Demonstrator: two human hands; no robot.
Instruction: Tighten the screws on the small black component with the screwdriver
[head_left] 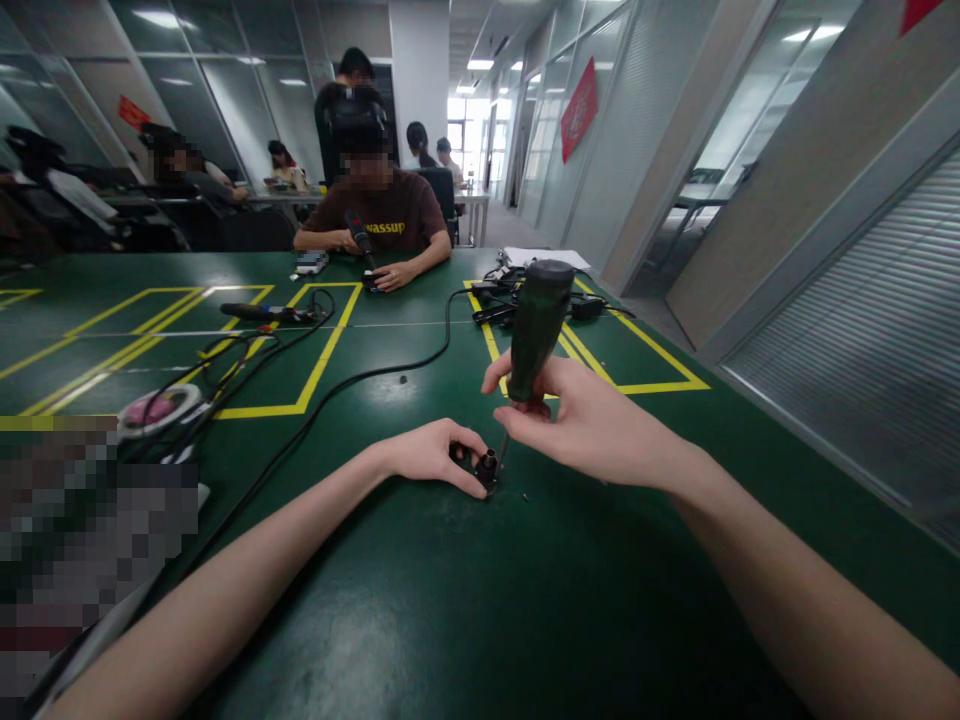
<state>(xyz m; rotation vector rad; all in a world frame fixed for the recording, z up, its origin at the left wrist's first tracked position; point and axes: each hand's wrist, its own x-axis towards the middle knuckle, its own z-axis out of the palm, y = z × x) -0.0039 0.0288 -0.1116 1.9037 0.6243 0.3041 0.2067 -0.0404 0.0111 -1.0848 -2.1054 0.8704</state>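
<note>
My right hand (574,420) grips a screwdriver (538,325) by the lower end of its thick dark handle. The handle stands nearly upright, and its thin shaft slants down to a small black part (487,470) on the green table (420,600). My left hand (435,455) is closed around that part, thumb on the near side and fingers on the far side, pressing it against the tabletop. A short round stub sticks up from the part. Where the shaft's tip meets the part is too small to make out. A tiny screw-like piece (526,497) lies to the right.
A black cable (360,375) runs across the table to a heap of cords and adapters (499,300). At left lie a black handheld tool (266,312) and a white tape roll (159,410). Opposite, a co-worker (382,210) sits holding a power tool (360,238).
</note>
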